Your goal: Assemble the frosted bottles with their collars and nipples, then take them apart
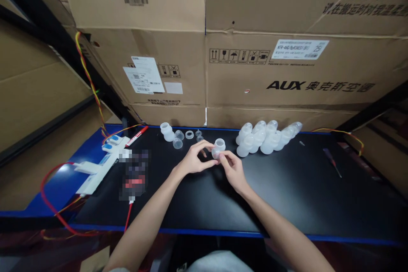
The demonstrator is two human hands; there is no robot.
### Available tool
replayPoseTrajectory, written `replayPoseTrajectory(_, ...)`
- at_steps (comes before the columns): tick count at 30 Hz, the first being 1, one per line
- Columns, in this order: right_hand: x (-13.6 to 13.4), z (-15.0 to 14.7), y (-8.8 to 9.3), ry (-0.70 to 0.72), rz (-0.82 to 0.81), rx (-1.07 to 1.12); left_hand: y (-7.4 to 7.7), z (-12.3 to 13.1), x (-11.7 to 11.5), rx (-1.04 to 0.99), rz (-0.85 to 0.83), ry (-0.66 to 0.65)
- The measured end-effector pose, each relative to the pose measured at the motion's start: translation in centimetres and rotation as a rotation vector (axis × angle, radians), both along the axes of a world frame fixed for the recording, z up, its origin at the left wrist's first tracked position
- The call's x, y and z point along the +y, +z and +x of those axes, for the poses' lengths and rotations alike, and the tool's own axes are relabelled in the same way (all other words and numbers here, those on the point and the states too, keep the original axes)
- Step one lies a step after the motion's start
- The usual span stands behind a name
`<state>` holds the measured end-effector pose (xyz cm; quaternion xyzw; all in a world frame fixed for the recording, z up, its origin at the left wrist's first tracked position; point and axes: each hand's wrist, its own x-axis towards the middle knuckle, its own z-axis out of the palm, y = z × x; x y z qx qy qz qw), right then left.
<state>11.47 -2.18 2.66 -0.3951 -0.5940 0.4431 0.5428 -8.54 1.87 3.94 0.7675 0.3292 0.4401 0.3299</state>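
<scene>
A small translucent white plastic bottle [219,146], its wide round mouth facing up, is held just above the black tabletop between my two hands. My left hand [196,158] curves around its left side, fingers behind and thumb in front. From the right, my right hand [233,171] pinches its lower front with thumb and fingers. Beyond my left hand stand an uncapped bottle [166,131], clear domed caps [177,143], a white ring [189,134] and small nipple-shaped clear pieces [199,133]. Several bottles with domed tops [261,136] cluster to the right.
Large cardboard boxes [306,68] wall off the back. At left lie a white power strip [98,174] with red and yellow wires, a red-and-white marker [137,136] and a pixelated object [134,174]. A screwdriver [332,162] lies at right on the black mat [293,195].
</scene>
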Motion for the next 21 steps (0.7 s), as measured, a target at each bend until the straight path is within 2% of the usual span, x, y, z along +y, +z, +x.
replayPoseTrajectory(2, 0.1, 0.1, 0.2, 0.014, 0.002, 0.020, 0.0, 0.1, 0.0, 0.028, 0.013, 0.047)
replayPoseTrajectory(4, -0.1, 0.3, 0.5, -0.026, 0.042, 0.013, 0.0, -0.5, 0.4, 0.093, 0.033, 0.146)
replayPoseTrajectory(6, -0.4, 0.6, 0.8, -0.124, 0.135, -0.036, 0.1, -1.6, 1.0, 0.255, 0.044, 0.351)
replayPoseTrajectory(8, -0.6, 0.8, 1.2, -0.232, 0.263, -0.116, 0.3, -2.9, 1.6, 0.500, 0.008, 0.587)
replayPoseTrajectory(10, -0.7, 1.0, 1.4, -0.309, 0.364, -0.189, 0.6, -3.8, 2.0, 0.739, -0.078, 0.721)
replayPoseTrajectory(12, -0.5, 1.0, 1.4, -0.356, 0.398, -0.248, 0.6, -4.3, 2.2, 0.886, -0.172, 0.751)
replayPoseTrajectory(15, -0.2, 0.9, 0.7, -0.386, 0.392, -0.340, 0.2, -4.4, 2.4, 0.946, -0.266, 0.771)
replayPoseTrajectory(18, 0.1, 0.7, -0.4, -0.362, 0.389, -0.410, -0.4, -4.2, 2.6, 0.869, -0.259, 0.790)
replayPoseTrajectory(21, 0.4, 0.5, -1.7, -0.298, 0.357, -0.429, -0.7, -3.6, 2.4, 0.632, -0.166, 0.712)
